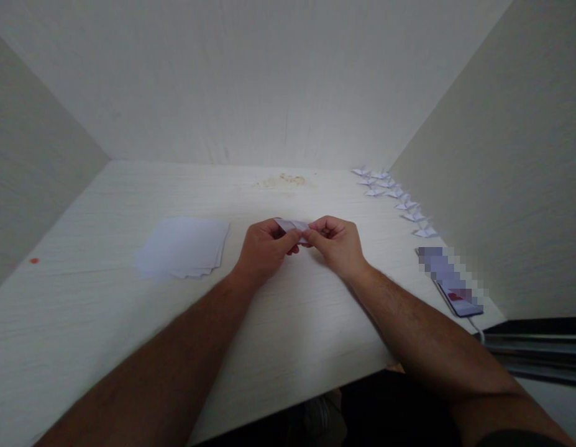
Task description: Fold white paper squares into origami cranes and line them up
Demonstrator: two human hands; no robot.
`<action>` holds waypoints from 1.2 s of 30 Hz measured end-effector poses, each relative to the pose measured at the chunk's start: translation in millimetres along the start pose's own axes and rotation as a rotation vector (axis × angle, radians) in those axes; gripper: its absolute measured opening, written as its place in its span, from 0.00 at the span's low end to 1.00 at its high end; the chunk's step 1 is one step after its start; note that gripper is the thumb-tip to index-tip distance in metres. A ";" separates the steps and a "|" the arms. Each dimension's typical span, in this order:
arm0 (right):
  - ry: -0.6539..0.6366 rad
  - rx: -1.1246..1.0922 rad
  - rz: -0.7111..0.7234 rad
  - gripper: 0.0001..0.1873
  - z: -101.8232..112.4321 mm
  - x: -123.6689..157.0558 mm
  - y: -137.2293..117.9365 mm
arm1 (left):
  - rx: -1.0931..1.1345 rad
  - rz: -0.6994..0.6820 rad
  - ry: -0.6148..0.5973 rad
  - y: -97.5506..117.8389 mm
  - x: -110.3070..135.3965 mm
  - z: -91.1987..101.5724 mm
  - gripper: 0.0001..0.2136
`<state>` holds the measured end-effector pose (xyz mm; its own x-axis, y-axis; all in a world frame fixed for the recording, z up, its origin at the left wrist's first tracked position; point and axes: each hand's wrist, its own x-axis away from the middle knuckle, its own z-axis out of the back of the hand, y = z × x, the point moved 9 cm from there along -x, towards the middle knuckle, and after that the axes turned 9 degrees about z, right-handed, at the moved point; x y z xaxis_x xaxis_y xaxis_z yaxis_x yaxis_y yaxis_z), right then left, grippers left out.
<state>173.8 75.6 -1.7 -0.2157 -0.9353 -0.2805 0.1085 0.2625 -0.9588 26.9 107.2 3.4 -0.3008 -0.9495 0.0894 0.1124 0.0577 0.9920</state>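
Both hands meet over the middle of a pale wooden table (105,323). My left hand (264,248) and my right hand (337,243) each pinch one end of a small folded white paper (293,225), held just above the tabletop. The fingers of both hands are curled closed around the paper, and part of it is hidden behind them. A loose stack of white paper sheets (182,246) lies to the left of my left hand.
Several small folded paper pieces (394,194) lie in a row along the right wall. A phone (450,282) with a cable rests near the table's right edge. A brownish stain (284,180) marks the far middle. Plain walls enclose the table on three sides.
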 end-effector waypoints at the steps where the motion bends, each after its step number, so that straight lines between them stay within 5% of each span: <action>1: -0.003 -0.010 -0.001 0.14 -0.6 0.0 -0.1 | -0.003 0.002 0.005 0.3 0.2 0.2 0.07; 14: -0.009 -0.050 -0.066 0.11 -3.8 2.6 3.8 | -0.132 0.007 0.097 1.5 0.6 4.1 0.08; 26: -0.046 -0.001 -0.045 0.12 -4.3 0.4 5.8 | -0.183 -0.037 0.052 -1.7 -2.2 0.6 0.10; 36: -0.023 0.161 0.066 0.13 -3.8 5.6 -0.6 | -0.010 -0.025 0.000 -5.4 -5.7 -2.8 0.11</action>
<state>168.9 71.1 -2.9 -0.1814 -0.9229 -0.3395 0.2762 0.2835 -0.9183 30.6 111.5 -2.7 -0.3036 -0.9506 0.0649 0.1143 0.0312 0.9930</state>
